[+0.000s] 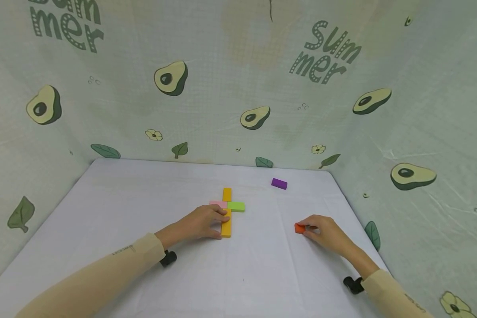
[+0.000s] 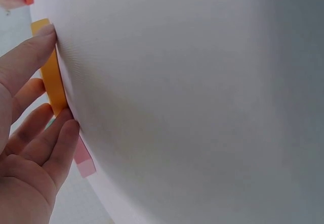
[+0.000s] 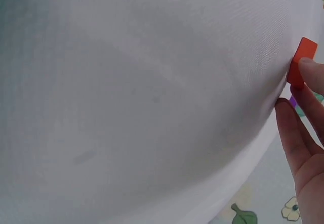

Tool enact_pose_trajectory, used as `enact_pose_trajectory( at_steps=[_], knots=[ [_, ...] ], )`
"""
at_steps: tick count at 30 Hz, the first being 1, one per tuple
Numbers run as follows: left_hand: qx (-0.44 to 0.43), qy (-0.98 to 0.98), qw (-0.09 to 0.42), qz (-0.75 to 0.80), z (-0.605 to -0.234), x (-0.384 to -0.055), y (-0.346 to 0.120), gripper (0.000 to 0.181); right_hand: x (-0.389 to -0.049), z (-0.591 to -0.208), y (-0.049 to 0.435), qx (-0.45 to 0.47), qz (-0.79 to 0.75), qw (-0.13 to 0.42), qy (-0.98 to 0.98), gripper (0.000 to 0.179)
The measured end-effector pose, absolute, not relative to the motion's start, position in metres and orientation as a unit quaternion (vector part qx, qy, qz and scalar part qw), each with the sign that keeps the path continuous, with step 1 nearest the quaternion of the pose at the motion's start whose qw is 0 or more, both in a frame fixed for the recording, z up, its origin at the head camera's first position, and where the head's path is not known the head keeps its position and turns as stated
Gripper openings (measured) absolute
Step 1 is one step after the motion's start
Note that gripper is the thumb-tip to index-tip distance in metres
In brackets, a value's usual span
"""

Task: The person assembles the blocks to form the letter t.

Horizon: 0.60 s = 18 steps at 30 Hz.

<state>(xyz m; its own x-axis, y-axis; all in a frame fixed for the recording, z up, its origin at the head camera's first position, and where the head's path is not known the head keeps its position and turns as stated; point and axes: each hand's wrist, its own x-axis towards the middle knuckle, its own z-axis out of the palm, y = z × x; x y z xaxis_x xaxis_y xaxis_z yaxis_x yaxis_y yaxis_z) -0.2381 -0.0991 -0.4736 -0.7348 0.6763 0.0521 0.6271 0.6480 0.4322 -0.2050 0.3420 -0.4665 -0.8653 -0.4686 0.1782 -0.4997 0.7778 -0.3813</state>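
Note:
My left hand point(image 1: 202, 222) holds a long yellow block point(image 1: 226, 229) that lies on the white table. In the left wrist view the thumb is on one end of this yellow block point(image 2: 52, 77) and the fingers are at its other end. Beyond it, a pink block point(image 1: 217, 204), a light green block point(image 1: 236, 206) and another yellow block point(image 1: 227, 194) lie close together in a cross shape. Off to the right, my right hand point(image 1: 325, 232) pinches a small orange-red block point(image 1: 299, 228) between thumb and fingertips, low over or on the tabletop.
A purple block, seemingly a cylinder point(image 1: 279, 183), lies alone towards the back right of the white table point(image 1: 262, 274). Cloth printed with avocados and leaves hangs as a wall point(image 1: 214, 88) behind the table and along both sides.

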Motion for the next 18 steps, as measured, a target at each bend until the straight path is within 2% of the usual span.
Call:
enact_pose_trajectory(
  at_steps=[7,18],
  knots=[
    [0.363,0.907,0.054,0.205,-0.4739,-0.2387,-0.0991,0.062,-0.2058,-0.4676,0.3447,0.261,0.206,0.031,-0.943,0.037],
    [0.357,0.906,0.064,0.220,-0.4716,-0.2369,-0.0998,0.061,-0.2039,-0.4713,0.3438,0.273,0.188,0.056,-0.942,0.035]
  ],
)
